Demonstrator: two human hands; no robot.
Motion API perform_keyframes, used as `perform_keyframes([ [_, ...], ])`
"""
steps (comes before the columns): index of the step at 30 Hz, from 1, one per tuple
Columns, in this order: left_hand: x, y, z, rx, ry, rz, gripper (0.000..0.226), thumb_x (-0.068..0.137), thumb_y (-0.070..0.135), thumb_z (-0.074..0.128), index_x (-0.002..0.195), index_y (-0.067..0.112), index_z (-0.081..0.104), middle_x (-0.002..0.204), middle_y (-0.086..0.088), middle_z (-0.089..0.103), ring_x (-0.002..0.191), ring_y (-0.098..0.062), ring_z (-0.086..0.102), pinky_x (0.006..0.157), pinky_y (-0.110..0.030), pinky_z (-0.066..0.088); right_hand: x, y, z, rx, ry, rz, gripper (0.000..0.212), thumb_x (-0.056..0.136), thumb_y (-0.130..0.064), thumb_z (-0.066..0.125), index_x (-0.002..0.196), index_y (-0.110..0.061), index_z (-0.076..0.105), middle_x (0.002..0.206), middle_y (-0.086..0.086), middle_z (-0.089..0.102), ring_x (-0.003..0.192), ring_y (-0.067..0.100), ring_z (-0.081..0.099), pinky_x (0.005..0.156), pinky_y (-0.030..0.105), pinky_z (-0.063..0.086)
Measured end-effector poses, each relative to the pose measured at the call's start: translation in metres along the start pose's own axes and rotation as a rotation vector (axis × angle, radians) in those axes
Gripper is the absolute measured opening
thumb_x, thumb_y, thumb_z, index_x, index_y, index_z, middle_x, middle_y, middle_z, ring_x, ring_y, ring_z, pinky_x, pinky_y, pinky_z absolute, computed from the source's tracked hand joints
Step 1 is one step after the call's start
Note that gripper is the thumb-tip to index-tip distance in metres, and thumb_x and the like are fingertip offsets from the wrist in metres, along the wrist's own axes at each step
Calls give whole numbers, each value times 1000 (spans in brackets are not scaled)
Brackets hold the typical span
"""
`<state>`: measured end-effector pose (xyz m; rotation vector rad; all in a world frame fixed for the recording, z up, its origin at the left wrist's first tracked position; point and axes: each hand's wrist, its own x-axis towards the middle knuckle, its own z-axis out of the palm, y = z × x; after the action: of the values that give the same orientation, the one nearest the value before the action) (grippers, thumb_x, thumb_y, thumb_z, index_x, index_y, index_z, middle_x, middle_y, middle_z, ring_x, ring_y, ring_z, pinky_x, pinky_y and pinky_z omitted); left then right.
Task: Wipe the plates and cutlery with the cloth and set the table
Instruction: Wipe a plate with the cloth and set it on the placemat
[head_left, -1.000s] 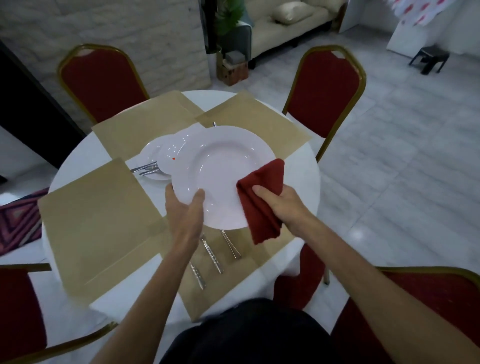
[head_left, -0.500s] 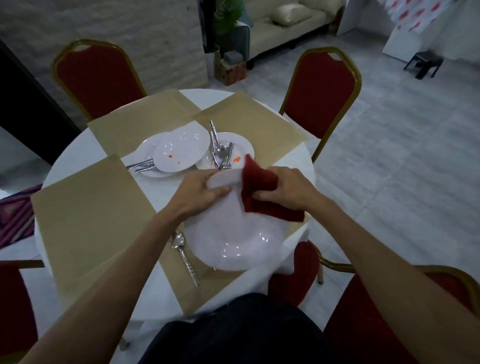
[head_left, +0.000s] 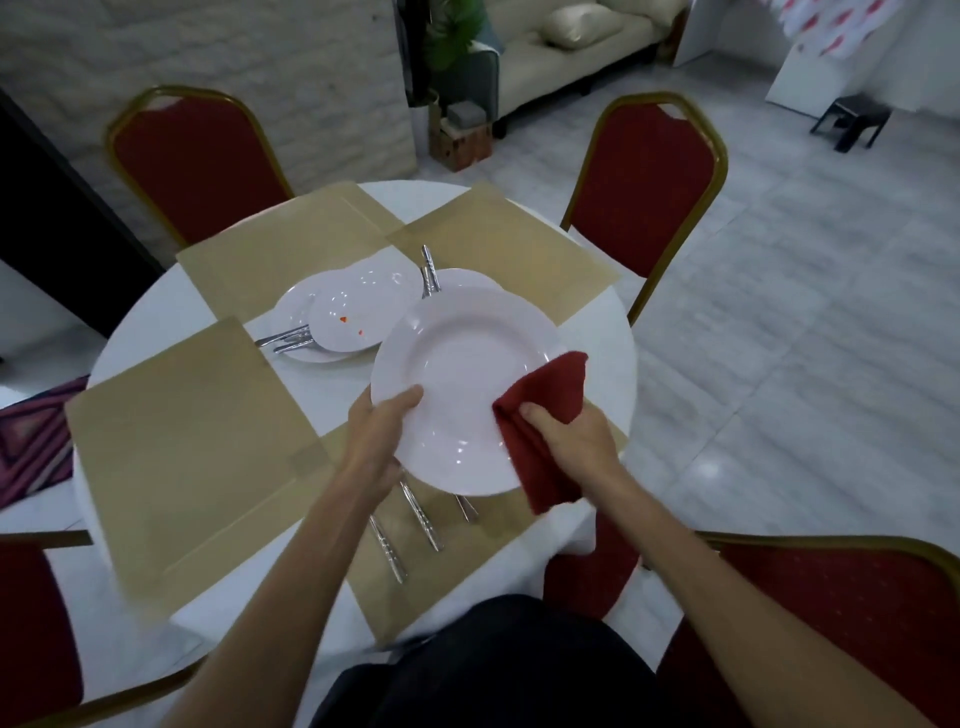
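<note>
Left hand (head_left: 382, 436) grips the near left rim of a white plate (head_left: 457, 374), thumb on top and fingers hidden beneath. That hold keeps the plate lifted off the table (head_left: 618, 343) and tilted toward the person, so its face is open to wiping. Right hand (head_left: 566, 441) pinches a red cloth (head_left: 550, 410) against the plate's right rim, thumb pressing it down and its tail hanging below the edge; bunched that way it can rub the rim firmly.

The plate hovers above the near placemat (head_left: 441, 587), where three pieces of cutlery (head_left: 423, 519) lie side by side, partly hidden under it — probably the setting this plate belongs to.

Farther off, left of centre, two more plates (head_left: 337, 322) sit stacked, the top one showing small red specks, with forks (head_left: 288, 338) tucked between them. Other cutlery (head_left: 430, 273) pokes out behind the held plate. Those look unwiped, so I judge the task is early — one setting in progress, the other placemats (head_left: 197, 441) waiting.
</note>
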<state>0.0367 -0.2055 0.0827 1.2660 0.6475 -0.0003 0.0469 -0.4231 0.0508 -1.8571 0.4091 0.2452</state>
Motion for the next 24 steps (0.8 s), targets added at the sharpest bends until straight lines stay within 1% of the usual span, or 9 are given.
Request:
perform_keyframes([
  [3, 7, 21, -7, 402, -230, 40, 19, 83, 8, 73, 101, 15, 74, 103, -16, 76, 84, -28, 71, 81, -42, 59, 21, -20, -34, -569, -239, -168, 44, 75, -62, 78, 100, -25, 71, 91, -4, 74, 86, 18, 69, 78, 35, 57],
  [6, -1, 33, 15, 819, -532, 171, 10, 90, 23, 74, 99, 26, 76, 95, 6, 78, 86, -10, 72, 79, -26, 58, 25, -55, -30, -1002, -341, -396, 47, 72, -63, 77, 101, -27, 67, 91, -5, 69, 85, 20, 64, 76, 38, 54],
  [8, -1, 30, 26, 989, -618, 301, 14, 91, 24, 72, 95, 38, 72, 95, 18, 72, 89, 1, 65, 83, -20, 51, 21, -73, -22, -1086, -324, -550, 38, 71, -60, 79, 95, -36, 62, 89, -9, 63, 85, 19, 59, 71, 34, 44],
  [11, 8, 28, 20, 854, -541, 364, 5, 91, 31, 72, 91, 35, 74, 88, 8, 76, 80, -5, 67, 79, -32, 55, 23, -69, -24, -934, -230, -466, 38, 67, -75, 75, 76, -46, 51, 83, -13, 62, 82, 17, 59, 68, 33, 41],
  [13, 12, 27, 10, 664, -443, 334, 7, 94, 28, 70, 97, 25, 76, 84, 3, 76, 74, -8, 69, 72, -31, 57, 21, -46, -27, -742, -134, -293, 45, 68, -79, 72, 86, -39, 61, 83, -10, 67, 80, 17, 63, 69, 34, 47],
  [16, 14, 15, 1, 352, -228, 259, 15, 96, 20, 67, 109, 15, 73, 88, -1, 75, 78, -17, 70, 72, -34, 59, 8, -9, -19, -323, -5, -105, 46, 77, -68, 74, 98, -27, 71, 84, -10, 71, 83, 17, 69, 70, 31, 54],
  [19, 13, -1, 7, 82, -27, 157, 11, 96, 22, 67, 106, 23, 72, 98, -3, 76, 91, -24, 72, 83, -42, 60, -16, 13, 5, 2, 34, 103, 31, 84, -51, 77, 81, -22, 71, 76, -8, 72, 79, 17, 69, 64, 22, 52],
  [22, 9, -17, 11, -26, 91, 54, 8, 97, 29, 65, 101, 30, 72, 104, -2, 76, 102, -30, 72, 88, -50, 59, -22, 21, 12, 4, 40, 141, 35, 81, -54, 79, 81, -19, 74, 79, -4, 76, 84, 20, 74, 73, 32, 57],
  [24, 4, -24, 12, 6, 100, 52, 15, 98, 34, 62, 110, 30, 70, 106, -1, 76, 101, -28, 72, 85, -49, 60, -16, 15, 1, -205, 73, 28, 46, 75, -64, 78, 96, -24, 69, 91, -7, 73, 93, 20, 71, 77, 31, 53],
])
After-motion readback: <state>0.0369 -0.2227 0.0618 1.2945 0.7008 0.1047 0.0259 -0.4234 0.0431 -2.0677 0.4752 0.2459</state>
